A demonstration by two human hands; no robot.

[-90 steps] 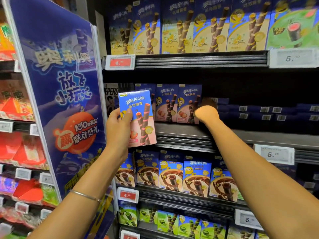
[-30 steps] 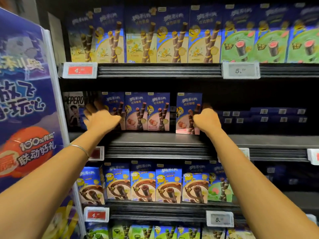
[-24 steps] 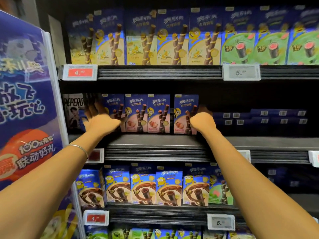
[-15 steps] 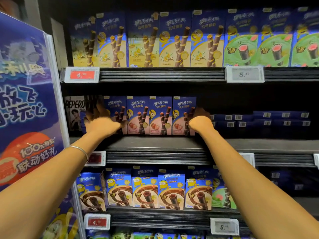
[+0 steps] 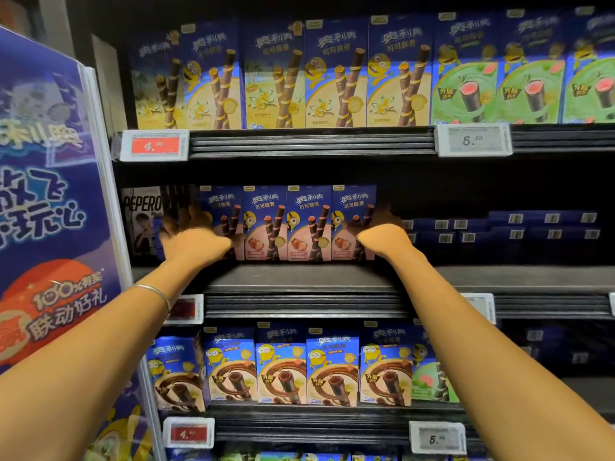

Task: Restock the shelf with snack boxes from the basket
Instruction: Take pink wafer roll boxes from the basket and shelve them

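Head view: both arms reach to the middle shelf (image 5: 299, 277), and the hands bracket one row.
Left hand (image 5: 196, 241): fingers spread and straight, pressed on the left end of the row; it holds nothing.
Right hand (image 5: 382, 236): back of the hand sits beside the right end box; its fingers lie in shadow, so grip or flat push cannot be told.
Snack boxes (image 5: 288, 224): four strawberry boxes stand upright, faces forward, side by side and touching.
Change: one second ago the right end box stood apart from the other three; that gap is now closed. Three seconds ago the left hand held a box before the shelf.
Meaning: this placement appears complete except for squaring. The likely next step is a return to the basket, which is not in view.
Surroundings: dark flat cartons (image 5: 499, 227) lie right of the row, a Pepero box (image 5: 143, 221) stands left of it, and a blue promotion panel (image 5: 50, 194) is further left.
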